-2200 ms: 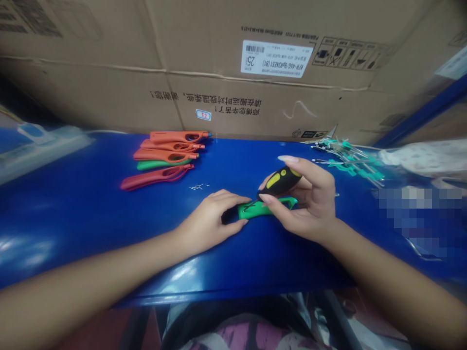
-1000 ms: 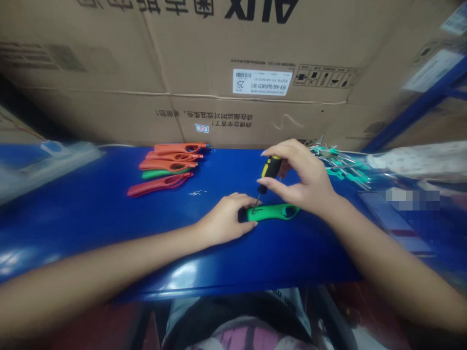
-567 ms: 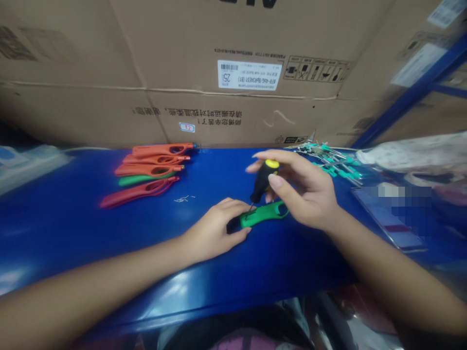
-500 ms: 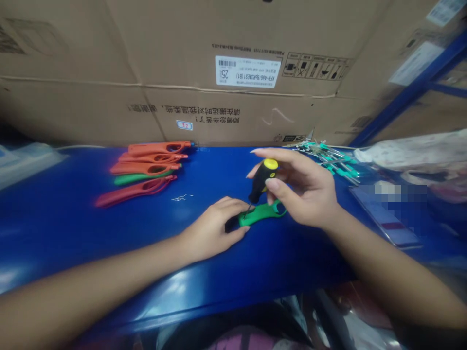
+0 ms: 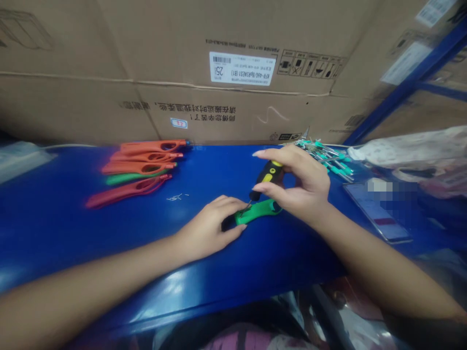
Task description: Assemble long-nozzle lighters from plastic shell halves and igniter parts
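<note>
On the blue table lies a green lighter handle (image 5: 258, 210), a plastic body with a loop at its right end. My left hand (image 5: 207, 226) is closed round its left end, thumb on the near side and fingers on the far side. In my right hand (image 5: 302, 180) is a black and yellow screwdriver (image 5: 269, 176), held between thumb and fingers and tilted. Its thin shaft points down to the left, with the tip at the handle's left part. Whether the tip sits in a screw is too small to tell.
Several orange and red handles (image 5: 146, 155) and a green one (image 5: 134, 177) lie at the left. Small screws (image 5: 177, 197) are scattered nearby. Metal rods with teal parts (image 5: 330, 158) are piled behind my right hand. A phone (image 5: 377, 214) lies right; a cardboard box (image 5: 146, 112) stands behind.
My right hand has turned, and the screwdriver's grip now leans further right. My left hand still holds the green lighter handle. The whole view has shifted slightly.
</note>
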A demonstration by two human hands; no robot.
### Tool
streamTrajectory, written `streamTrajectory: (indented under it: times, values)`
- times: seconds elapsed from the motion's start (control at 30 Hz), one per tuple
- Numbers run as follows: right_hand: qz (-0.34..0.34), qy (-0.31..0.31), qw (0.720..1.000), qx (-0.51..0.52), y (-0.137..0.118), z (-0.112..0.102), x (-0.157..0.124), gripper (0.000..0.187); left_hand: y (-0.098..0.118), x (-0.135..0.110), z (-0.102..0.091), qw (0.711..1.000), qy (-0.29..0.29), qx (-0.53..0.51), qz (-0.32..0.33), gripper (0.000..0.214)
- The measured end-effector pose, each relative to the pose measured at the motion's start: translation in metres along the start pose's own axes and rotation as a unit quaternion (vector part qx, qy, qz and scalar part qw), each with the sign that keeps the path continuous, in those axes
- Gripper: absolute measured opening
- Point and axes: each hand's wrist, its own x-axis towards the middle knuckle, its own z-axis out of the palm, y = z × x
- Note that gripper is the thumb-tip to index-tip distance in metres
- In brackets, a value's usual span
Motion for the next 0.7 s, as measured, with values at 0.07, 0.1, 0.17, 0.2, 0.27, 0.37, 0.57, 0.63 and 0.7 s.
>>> streamTrajectory:
  times: [0.07,0.1,0.17,0.2,0.27,0.37,0.57,0.63,0.7]
  values:
    - [0.026,-0.037,0.999,0.018,-0.0004,-0.0006,-0.0002,0.034,0.0002,-0.0002,-0.0001,1.0,-0.005,-0.003,-0.001,0.029]
    - [0.053,-0.061,0.996,0.039,-0.0008,-0.001,-0.0003,0.036,0.0003,-0.0003,-0.0003,1.0,-0.008,-0.004,-0.002,0.028]
    - [0.078,-0.075,0.992,0.062,-0.0011,-0.0017,-0.0007,0.036,0.0004,-0.0006,-0.0004,1.0,-0.01,-0.003,-0.005,0.028]
    - [0.064,-0.062,0.995,0.05,-0.001,-0.002,-0.0009,0.034,0.0003,-0.0007,-0.0003,1.0,-0.009,-0.002,-0.005,0.028]
    - [0.007,-0.019,1.0,-0.002,-0.0005,-0.0028,-0.0012,0.032,0.0,-0.0008,-0.0001,1.0,-0.003,-0.001,0.0,0.028]
    - [-0.017,-0.033,0.999,-0.024,-0.0017,-0.0045,-0.0012,0.036,-0.0001,-0.0005,0.0001,1.0,-0.001,-0.005,0.005,0.029]
    - [0.083,-0.11,0.987,0.08,-0.0021,-0.0049,-0.001,0.035,0.0003,-0.0009,-0.0001,1.0,-0.006,-0.005,-0.004,0.03]
    - [0.038,-0.062,0.997,0.036,0.0001,-0.0047,-0.0012,0.032,-0.0005,-0.0014,0.0004,1.0,0.001,-0.007,0.0,0.03]
    - [0.017,-0.051,0.999,0.007,0.0003,-0.0046,-0.0014,0.034,-0.001,-0.0015,0.0006,1.0,0.0,-0.011,0.003,0.031]
